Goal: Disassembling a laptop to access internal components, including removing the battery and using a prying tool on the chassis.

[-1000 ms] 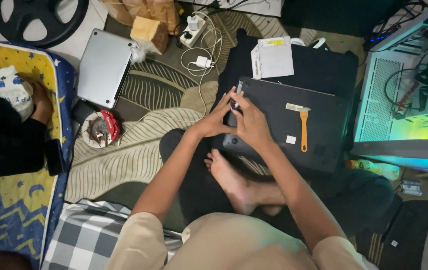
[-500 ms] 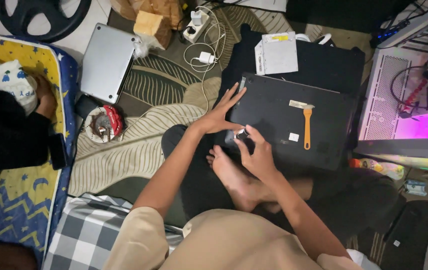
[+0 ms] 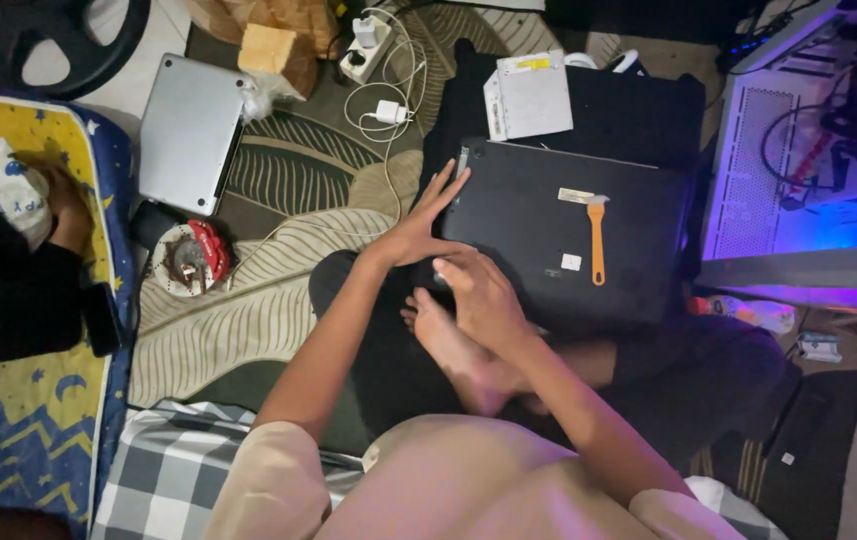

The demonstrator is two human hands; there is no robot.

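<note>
A black laptop (image 3: pixel 589 200) lies bottom side up across my lap. My left hand (image 3: pixel 427 220) rests flat on its left edge with the fingers spread. My right hand (image 3: pixel 481 292) is at the near left corner of the laptop, fingers curled over something small that I cannot make out. An orange plastic pry tool (image 3: pixel 597 240) lies on the laptop's base, with a small pale strip (image 3: pixel 577 195) beside its head. My bare foot (image 3: pixel 454 350) sits under the right hand.
A silver laptop (image 3: pixel 192 130) lies closed on the patterned rug at the left. A white box (image 3: pixel 529 95) sits behind the black laptop. A white charger with cable (image 3: pixel 389 110), a red and white round thing (image 3: pixel 192 258), a lit computer case (image 3: pixel 799 170) and another person (image 3: pixel 9 280) on a mattress surround me.
My right hand has drawn back from the middle of the laptop's left side to its near left corner. The left hand has flattened on the left edge. The case light turned from green to pink to blue.
</note>
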